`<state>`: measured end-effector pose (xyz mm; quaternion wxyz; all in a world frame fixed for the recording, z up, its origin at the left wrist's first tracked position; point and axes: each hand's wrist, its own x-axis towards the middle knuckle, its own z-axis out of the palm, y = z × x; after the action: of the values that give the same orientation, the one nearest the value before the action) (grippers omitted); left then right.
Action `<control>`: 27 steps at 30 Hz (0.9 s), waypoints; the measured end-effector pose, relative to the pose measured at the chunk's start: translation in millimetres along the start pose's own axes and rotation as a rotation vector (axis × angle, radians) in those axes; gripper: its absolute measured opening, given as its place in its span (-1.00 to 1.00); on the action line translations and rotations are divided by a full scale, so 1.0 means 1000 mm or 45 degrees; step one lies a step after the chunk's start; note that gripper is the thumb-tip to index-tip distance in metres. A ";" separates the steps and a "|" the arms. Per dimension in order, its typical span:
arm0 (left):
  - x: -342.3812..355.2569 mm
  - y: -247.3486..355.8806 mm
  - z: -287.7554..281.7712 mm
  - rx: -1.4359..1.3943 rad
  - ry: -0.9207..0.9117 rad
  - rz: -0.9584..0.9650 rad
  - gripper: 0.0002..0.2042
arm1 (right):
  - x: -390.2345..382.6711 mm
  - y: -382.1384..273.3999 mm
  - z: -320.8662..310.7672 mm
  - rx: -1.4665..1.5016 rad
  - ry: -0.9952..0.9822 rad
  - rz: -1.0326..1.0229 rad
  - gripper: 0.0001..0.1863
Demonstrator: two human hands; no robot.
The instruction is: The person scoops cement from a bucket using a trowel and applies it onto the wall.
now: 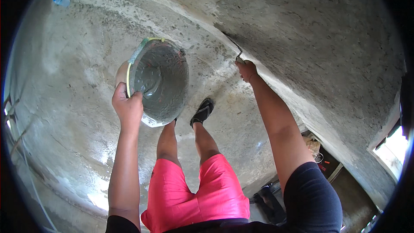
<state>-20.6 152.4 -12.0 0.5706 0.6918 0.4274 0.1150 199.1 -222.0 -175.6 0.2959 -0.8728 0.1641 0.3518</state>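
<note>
My left hand (pixel 128 105) is closed on the near left rim of a bucket (pixel 122 75), with the thumb over the edge. The bucket is tilted so its mouth faces me, and wet grey mortar (pixel 159 77) lies inside. A yellow handle (pixel 128 77) with a green wrapped grip rests along its left rim. Off to the right, my right hand (pixel 247 71) is wrapped round the handle of a trowel (pixel 239 51). The trowel's blade shows almost edge-on as a dark line along the grey plastered wall (pixel 310 47).
My feet, one in a black shoe (pixel 202 111), stand on a rough concrete floor (pixel 73 103). A blue-tinted plastic bottle (pixel 61 1) lies far left. Sticks (pixel 21 138) lean at the left edge. A bright window opening (pixel 394 151) and scattered items (pixel 319 157) are at the lower right.
</note>
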 end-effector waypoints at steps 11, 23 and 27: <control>-0.003 -0.022 -0.019 0.055 -0.012 -0.014 -0.86 | -0.056 -0.025 -0.019 0.108 -0.005 0.162 -0.43; -0.008 -0.021 -0.010 0.001 0.029 0.009 -0.88 | -0.034 -0.056 -0.004 0.280 -0.031 0.323 -0.49; -0.008 -0.027 -0.011 -0.004 0.050 0.013 -0.88 | -0.054 -0.035 0.002 0.158 -0.044 0.173 -0.48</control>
<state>-44.7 153.8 -29.9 0.5625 0.6907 0.4349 0.1320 178.1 -189.6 -124.2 0.3275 -0.8334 0.2392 0.3754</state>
